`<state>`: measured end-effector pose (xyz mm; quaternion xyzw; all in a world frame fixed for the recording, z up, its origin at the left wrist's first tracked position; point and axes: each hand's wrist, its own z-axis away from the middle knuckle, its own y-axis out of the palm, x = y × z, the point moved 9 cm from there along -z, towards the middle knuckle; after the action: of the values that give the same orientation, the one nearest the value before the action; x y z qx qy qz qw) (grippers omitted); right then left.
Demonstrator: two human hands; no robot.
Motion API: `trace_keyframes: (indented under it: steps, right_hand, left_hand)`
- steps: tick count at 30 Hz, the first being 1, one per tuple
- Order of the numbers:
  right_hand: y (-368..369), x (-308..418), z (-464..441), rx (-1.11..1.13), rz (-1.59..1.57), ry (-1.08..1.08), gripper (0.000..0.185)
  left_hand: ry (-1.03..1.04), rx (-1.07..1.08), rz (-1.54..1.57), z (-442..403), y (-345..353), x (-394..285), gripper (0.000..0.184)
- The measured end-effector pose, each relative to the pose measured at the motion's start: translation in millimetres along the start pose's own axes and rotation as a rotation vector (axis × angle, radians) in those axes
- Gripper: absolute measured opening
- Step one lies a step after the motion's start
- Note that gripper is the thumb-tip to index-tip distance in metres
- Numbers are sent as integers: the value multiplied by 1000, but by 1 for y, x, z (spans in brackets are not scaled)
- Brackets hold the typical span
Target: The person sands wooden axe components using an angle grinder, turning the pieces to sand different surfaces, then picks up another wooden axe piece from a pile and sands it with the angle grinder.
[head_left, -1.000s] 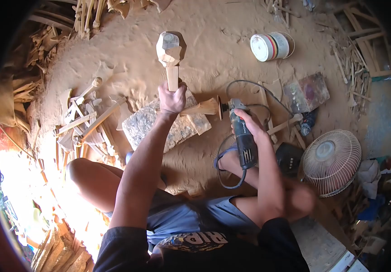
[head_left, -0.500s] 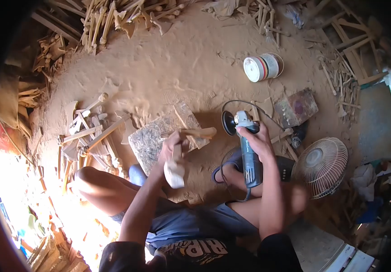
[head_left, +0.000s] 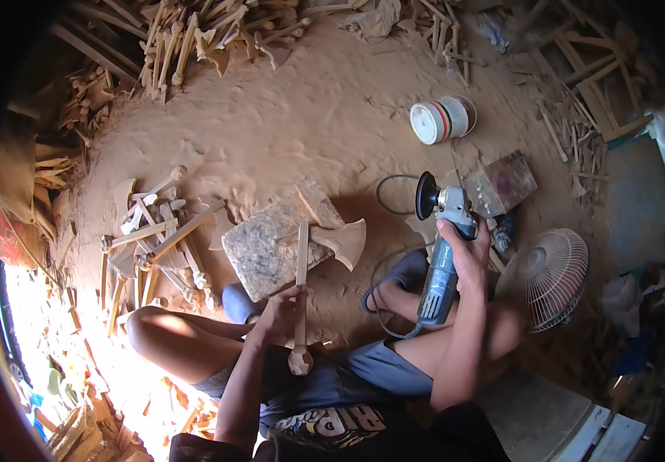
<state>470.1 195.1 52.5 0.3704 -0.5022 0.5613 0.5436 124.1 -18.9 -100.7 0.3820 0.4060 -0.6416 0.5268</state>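
Note:
My left hand [head_left: 280,314] is closed around the handle of a wooden axe [head_left: 343,242]. The axe's flared head points right over a worn, stained block [head_left: 259,266], and the knobbed handle end points toward my lap. I cannot tell whether the head touches the block. In my right hand [head_left: 467,250] is a blue and silver angle grinder [head_left: 438,279], held to the right of the block. Its round dark disc [head_left: 426,196] faces left, apart from the axe. I cannot see clearly whether the disc is spinning.
Several wooden axes [head_left: 159,239] lie piled at left, and more carved pieces [head_left: 186,46] are heaped at the back. A white bucket [head_left: 433,122] lies on its side on the sandy ground. Near my right knee stands a fan [head_left: 544,277]; the grinder's cord [head_left: 382,200] loops beside the block.
My left hand has turned the axe, so its handle now lies lengthwise with the knob nearer my lap. The grinder in my right hand has moved right, away from the block.

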Motion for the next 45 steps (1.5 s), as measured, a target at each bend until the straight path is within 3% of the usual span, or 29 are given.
trace_keyframes:
  steps: [1, 3, 4, 6, 8, 9, 10, 11, 12, 13, 16, 22, 25, 28, 32, 38, 40, 45]
  right_hand:
    - [2, 1, 0, -11, 0, -22, 61]
    - [8, 1, 2, -32, 5, -66, 58]
    - [19, 4, 3, 6, 15, -108, 64]
    - [28, 13, 11, -10, 131, -235, 67]
    - [35, 15, 15, -7, 297, -352, 73]
    - [37, 7, 16, -45, 414, -463, 80]
    - [44, 3, 21, -12, 465, -439, 84]
    - [52, -1, 29, 22, 517, -411, 89]
    - [62, -15, 34, 147, 533, -213, 93]
    - [75, -28, 36, 202, 535, -350, 95]
    - [89, -84, 50, 311, 582, -262, 99]
    - [110, -114, 68, 457, 777, -174, 101]
    - [112, -121, 68, 468, 862, -172, 101]
    - [112, -128, 65, 443, 888, -227, 101]
    - [109, -129, 54, 394, 897, -199, 99]
    - [107, -123, 36, 361, 877, -146, 98]
    - [113, -114, 48, 412, 863, -228, 97]
    - [125, -121, 64, 511, 903, -184, 98]
  left_hand:
    - [-89, -30, 146, -1, -5, -5, 36]
    - [-452, -183, 744, 3, 11, 0, 40]
    - [-383, -235, 278, -4, 11, 4, 49]
    - [-89, -379, -95, -23, -1, 28, 44]
    - [139, -454, -373, -28, -5, 4, 31]
    - [273, -510, -758, -33, -6, 9, 28]
    - [404, -549, -1144, -43, -5, 40, 25]
    - [413, -450, -1279, -49, -7, 49, 22]
    - [434, -345, -1408, -54, -8, 60, 19]
    - [466, -240, -1523, -58, -10, 75, 18]
    - [218, -336, -866, -63, -39, 77, 11]
    - [354, -541, -1100, -48, -32, 47, 12]
    - [147, -450, -755, -52, -44, 58, 12]
    - [248, -421, -699, -49, -42, 54, 8]
    - [452, -330, -1125, -49, -26, 92, 5]
    - [257, -277, -982, -51, -32, 85, 8]
    - [308, -267, -1074, -49, -29, 89, 8]
    - [326, -296, -1155, -45, -26, 93, 6]
